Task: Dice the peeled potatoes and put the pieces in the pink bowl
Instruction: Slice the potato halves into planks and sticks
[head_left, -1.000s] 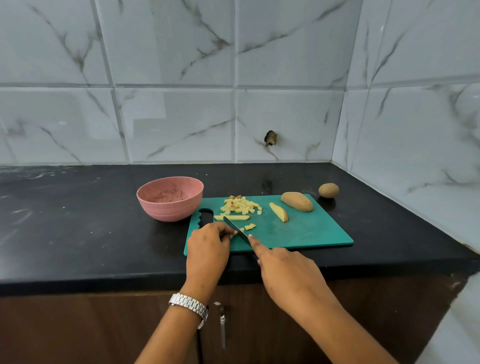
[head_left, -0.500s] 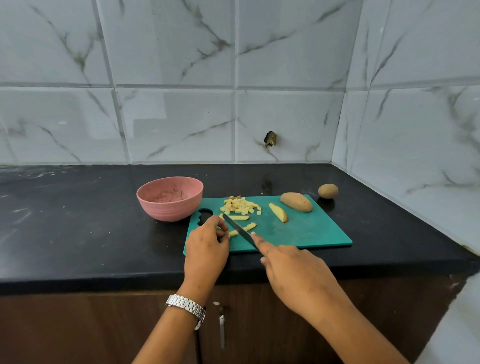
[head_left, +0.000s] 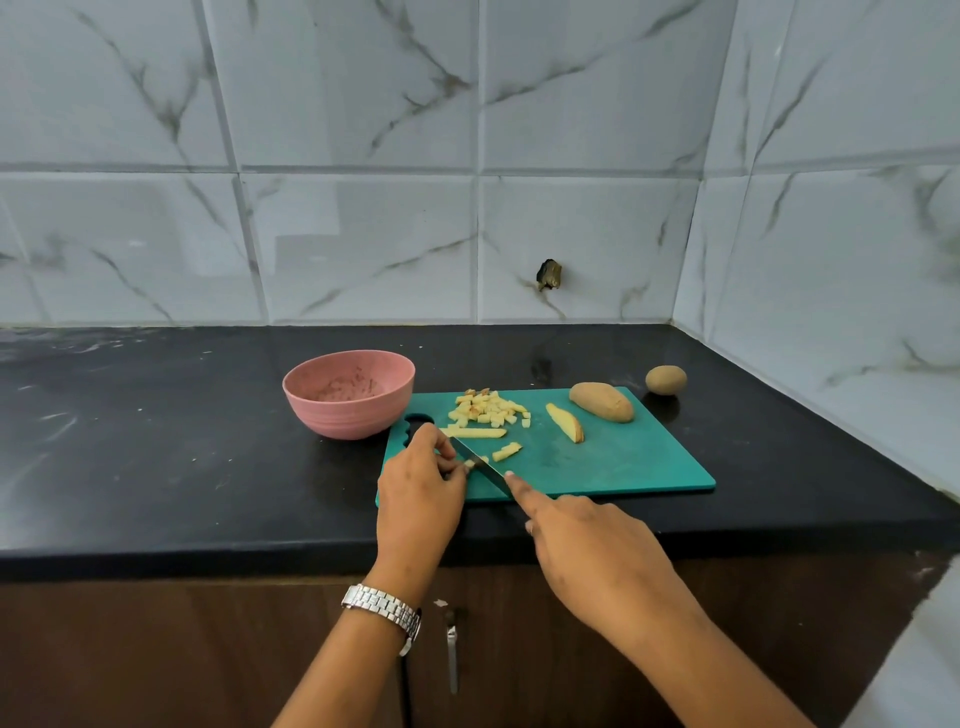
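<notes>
Pinching a potato strip (head_left: 477, 461), left fingers (head_left: 442, 457) curl; right hand (head_left: 587, 551) grips knife (head_left: 494, 479).

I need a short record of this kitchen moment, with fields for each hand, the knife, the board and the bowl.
left hand: pinches a potato strip
right hand: grips the knife, forefinger along the blade
cutting board: holds diced pile, wedge, large potato piece
pink bowl: left of board, few bits inside
small potato: on counter, off the board's far right corner

Counter (head_left: 156, 467): bowl (head_left: 343, 418), board (head_left: 623, 457), potato (head_left: 666, 380)
</notes>
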